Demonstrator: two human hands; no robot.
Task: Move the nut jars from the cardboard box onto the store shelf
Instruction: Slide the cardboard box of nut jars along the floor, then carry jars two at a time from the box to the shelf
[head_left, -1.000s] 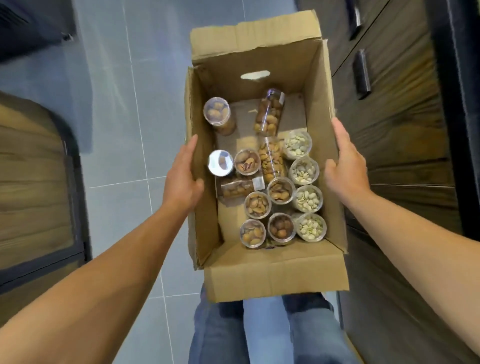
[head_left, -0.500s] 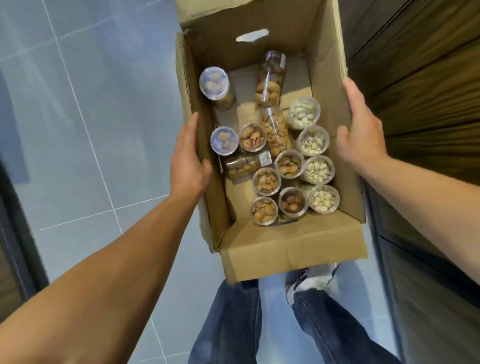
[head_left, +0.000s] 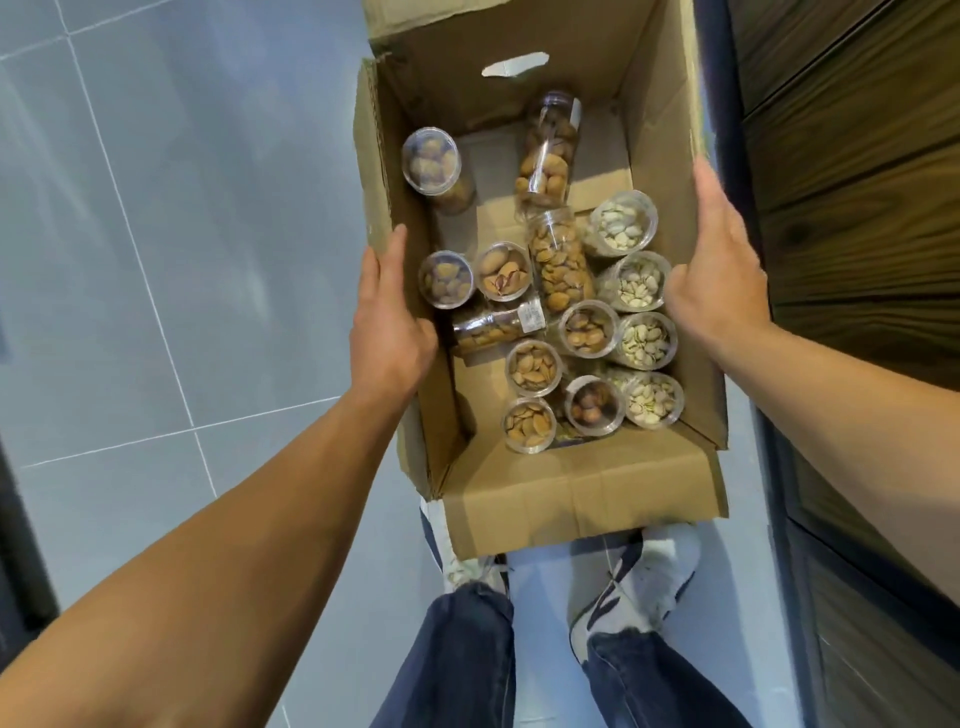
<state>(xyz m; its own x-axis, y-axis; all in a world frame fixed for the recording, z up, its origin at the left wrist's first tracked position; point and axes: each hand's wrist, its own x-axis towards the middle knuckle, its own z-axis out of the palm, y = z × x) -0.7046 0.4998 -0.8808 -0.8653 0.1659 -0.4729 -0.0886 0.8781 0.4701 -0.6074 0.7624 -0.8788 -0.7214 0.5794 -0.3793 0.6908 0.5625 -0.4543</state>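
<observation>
The jars all sit in the box, most upright along its right wall and near end, three lying on their sides down the middle, one upright alone by the far left corner. My left hand clasps the left wall, thumb inside; my right hand seems to clasp the right wall likewise. Tiled floor and my shoes show below.

Jars in box — hands on side walls.

One cardboard box — fourteen nut jars: four pistachio, ten brown-nut — two shoes.
</observation>
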